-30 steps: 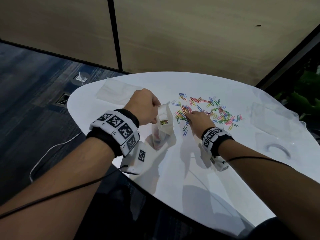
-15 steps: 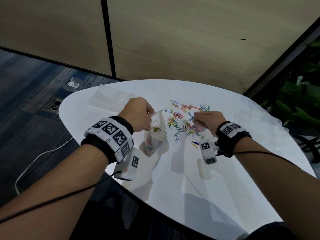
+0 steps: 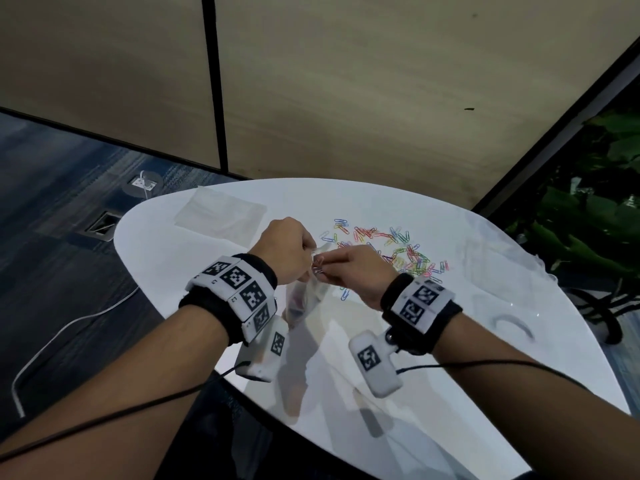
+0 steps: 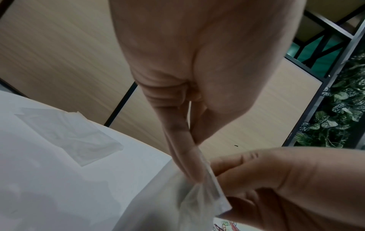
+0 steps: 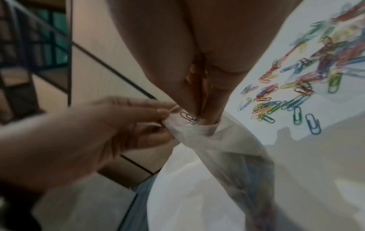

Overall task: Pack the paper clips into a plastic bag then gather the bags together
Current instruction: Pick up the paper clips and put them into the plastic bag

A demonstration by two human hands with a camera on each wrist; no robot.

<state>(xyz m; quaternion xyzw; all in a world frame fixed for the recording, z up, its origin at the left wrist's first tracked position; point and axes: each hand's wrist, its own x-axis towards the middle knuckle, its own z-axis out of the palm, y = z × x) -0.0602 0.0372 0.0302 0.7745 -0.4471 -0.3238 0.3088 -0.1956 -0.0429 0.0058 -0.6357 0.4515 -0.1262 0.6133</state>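
Observation:
A clear plastic bag (image 3: 304, 299) stands on the white table (image 3: 398, 358), with a few clips inside. My left hand (image 3: 304, 252) pinches its rim and holds the mouth up; the left wrist view shows the left fingers (image 4: 189, 164) on the bag's rim (image 4: 215, 195). My right hand (image 3: 329, 268) is at the bag's mouth, fingertips pressed together on paper clips. A dark clip (image 5: 186, 117) hangs from the right fingertips (image 5: 209, 114) just over the opening of the bag (image 5: 217, 148). The pile of coloured paper clips (image 3: 398, 251) lies just right of my hands.
Flat empty bags (image 3: 221, 216) lie at the table's back left. More clear plastic (image 3: 502, 258) lies at the right side. The table's curved edge (image 3: 145, 271) drops to a dark floor with a white cable (image 3: 69, 327). Plants (image 3: 588, 220) stand to the right.
My right hand has left the clip pile and come left to the bag's mouth with clips in its fingertips. The left hand keeps holding the bag in place.

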